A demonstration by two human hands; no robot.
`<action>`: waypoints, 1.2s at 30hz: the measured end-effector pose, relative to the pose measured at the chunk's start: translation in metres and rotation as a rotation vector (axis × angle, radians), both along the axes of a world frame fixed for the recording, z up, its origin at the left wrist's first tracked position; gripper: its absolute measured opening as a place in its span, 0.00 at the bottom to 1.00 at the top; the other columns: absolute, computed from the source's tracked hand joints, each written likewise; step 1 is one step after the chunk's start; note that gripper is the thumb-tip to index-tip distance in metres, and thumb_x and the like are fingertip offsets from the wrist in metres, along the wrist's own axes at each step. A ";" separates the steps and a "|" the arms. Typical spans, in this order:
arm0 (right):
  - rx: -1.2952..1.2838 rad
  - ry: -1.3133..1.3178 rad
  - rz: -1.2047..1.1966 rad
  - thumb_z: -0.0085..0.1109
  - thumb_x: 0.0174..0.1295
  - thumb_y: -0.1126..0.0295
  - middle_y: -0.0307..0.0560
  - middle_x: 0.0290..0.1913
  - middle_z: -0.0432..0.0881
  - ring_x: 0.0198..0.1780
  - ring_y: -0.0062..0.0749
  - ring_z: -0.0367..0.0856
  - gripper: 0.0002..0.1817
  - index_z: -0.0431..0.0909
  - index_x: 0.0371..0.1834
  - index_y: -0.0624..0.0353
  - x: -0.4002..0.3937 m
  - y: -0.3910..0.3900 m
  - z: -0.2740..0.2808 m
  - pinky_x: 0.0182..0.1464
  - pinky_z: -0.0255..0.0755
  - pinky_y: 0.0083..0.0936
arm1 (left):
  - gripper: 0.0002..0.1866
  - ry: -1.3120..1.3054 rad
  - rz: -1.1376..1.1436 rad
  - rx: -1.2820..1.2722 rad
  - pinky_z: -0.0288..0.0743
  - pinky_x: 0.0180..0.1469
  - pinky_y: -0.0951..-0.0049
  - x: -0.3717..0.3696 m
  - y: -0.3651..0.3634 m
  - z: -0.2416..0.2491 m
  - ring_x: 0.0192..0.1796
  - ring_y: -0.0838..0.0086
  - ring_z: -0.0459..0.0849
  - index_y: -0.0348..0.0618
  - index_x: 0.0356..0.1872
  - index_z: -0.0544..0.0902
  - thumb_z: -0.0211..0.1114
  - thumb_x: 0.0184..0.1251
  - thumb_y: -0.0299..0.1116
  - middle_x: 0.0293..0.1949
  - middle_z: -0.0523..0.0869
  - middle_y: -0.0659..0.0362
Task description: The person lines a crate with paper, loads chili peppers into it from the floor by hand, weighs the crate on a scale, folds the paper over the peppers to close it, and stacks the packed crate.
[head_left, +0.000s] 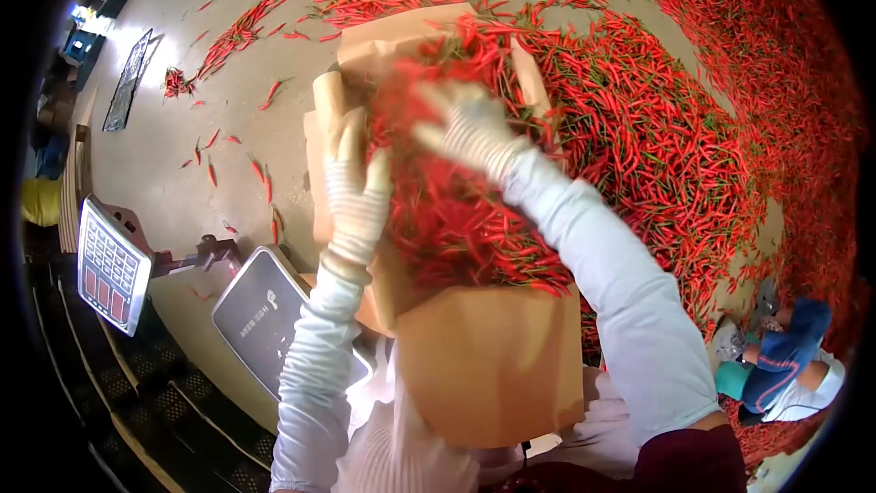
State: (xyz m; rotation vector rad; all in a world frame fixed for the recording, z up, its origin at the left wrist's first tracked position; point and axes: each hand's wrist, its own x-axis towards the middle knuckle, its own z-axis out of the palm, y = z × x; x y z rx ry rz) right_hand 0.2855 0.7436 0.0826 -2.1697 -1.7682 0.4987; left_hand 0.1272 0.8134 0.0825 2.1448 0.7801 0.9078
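Bright light [161,59] glares off the pale floor [151,169].

Red chilies [456,242], heaped, in open cardboard box [493,365]

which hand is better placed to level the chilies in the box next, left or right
The right, most likely: the right hand is over the red chilies inside the cardboard box, while the left hand is at the box's left side, better placed to steady it.
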 end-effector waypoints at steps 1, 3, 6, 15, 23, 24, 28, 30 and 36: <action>-0.086 -0.043 0.020 0.52 0.58 0.42 0.56 0.64 0.71 0.64 0.48 0.69 0.33 0.73 0.64 0.49 -0.022 -0.006 0.006 0.59 0.66 0.49 | 0.26 0.031 -0.064 0.032 0.58 0.70 0.64 0.008 0.001 -0.007 0.67 0.57 0.68 0.40 0.66 0.70 0.55 0.66 0.29 0.66 0.69 0.46; 0.032 -0.099 0.126 0.54 0.57 0.45 0.55 0.61 0.74 0.61 0.47 0.72 0.29 0.76 0.58 0.50 -0.046 -0.037 -0.003 0.53 0.68 0.53 | 0.23 0.087 -0.240 -0.026 0.61 0.69 0.62 0.016 0.000 -0.024 0.68 0.54 0.68 0.42 0.63 0.73 0.54 0.67 0.31 0.65 0.71 0.46; 0.203 -0.036 0.302 0.60 0.53 0.51 0.54 0.59 0.73 0.60 0.49 0.71 0.27 0.78 0.54 0.52 -0.022 -0.084 0.005 0.53 0.70 0.50 | 0.17 0.357 -0.401 0.233 0.66 0.65 0.54 0.000 -0.011 -0.039 0.61 0.47 0.71 0.42 0.53 0.80 0.59 0.64 0.33 0.56 0.76 0.44; -0.232 -0.197 0.443 0.59 0.57 0.57 0.59 0.62 0.69 0.56 0.52 0.71 0.31 0.70 0.66 0.49 -0.025 -0.171 0.002 0.58 0.68 0.46 | 0.31 1.090 -0.665 0.056 0.75 0.53 0.57 -0.071 -0.103 -0.021 0.53 0.55 0.78 0.44 0.50 0.75 0.68 0.52 0.56 0.45 0.81 0.50; -0.088 -0.015 0.357 0.66 0.53 0.63 0.60 0.64 0.67 0.58 0.54 0.71 0.38 0.64 0.70 0.49 -0.010 -0.158 -0.045 0.61 0.65 0.46 | 0.25 1.073 -0.543 0.115 0.78 0.47 0.57 -0.067 -0.104 -0.053 0.49 0.55 0.78 0.46 0.50 0.75 0.72 0.54 0.44 0.41 0.82 0.52; -0.129 0.218 0.278 0.66 0.53 0.64 0.57 0.64 0.65 0.56 0.55 0.73 0.35 0.67 0.67 0.50 -0.002 -0.165 -0.016 0.57 0.70 0.46 | 0.26 1.061 -0.546 0.085 0.76 0.49 0.56 -0.067 -0.102 -0.048 0.49 0.54 0.78 0.45 0.52 0.75 0.70 0.55 0.45 0.42 0.82 0.50; 0.091 0.125 -0.028 0.62 0.56 0.63 0.58 0.59 0.75 0.58 0.49 0.75 0.27 0.74 0.60 0.59 0.067 -0.237 0.034 0.57 0.72 0.37 | 0.30 1.115 -0.678 0.044 0.74 0.53 0.53 -0.066 -0.089 -0.022 0.52 0.50 0.77 0.44 0.57 0.74 0.70 0.55 0.46 0.47 0.78 0.43; 0.181 0.059 -0.752 0.60 0.57 0.58 0.62 0.53 0.79 0.55 0.49 0.76 0.25 0.78 0.54 0.60 0.082 -0.328 0.027 0.57 0.70 0.39 | 0.29 1.372 -0.623 0.283 0.75 0.52 0.53 -0.028 -0.112 0.043 0.51 0.50 0.78 0.48 0.56 0.76 0.70 0.53 0.46 0.47 0.77 0.42; -0.281 0.574 -1.652 0.50 0.65 0.41 0.72 0.60 0.73 0.63 0.59 0.72 0.40 0.64 0.67 0.67 0.014 -0.609 -0.097 0.63 0.67 0.41 | 0.18 0.409 -1.124 -0.078 0.76 0.47 0.63 0.112 -0.186 0.089 0.46 0.52 0.82 0.36 0.53 0.77 0.62 0.60 0.24 0.43 0.82 0.45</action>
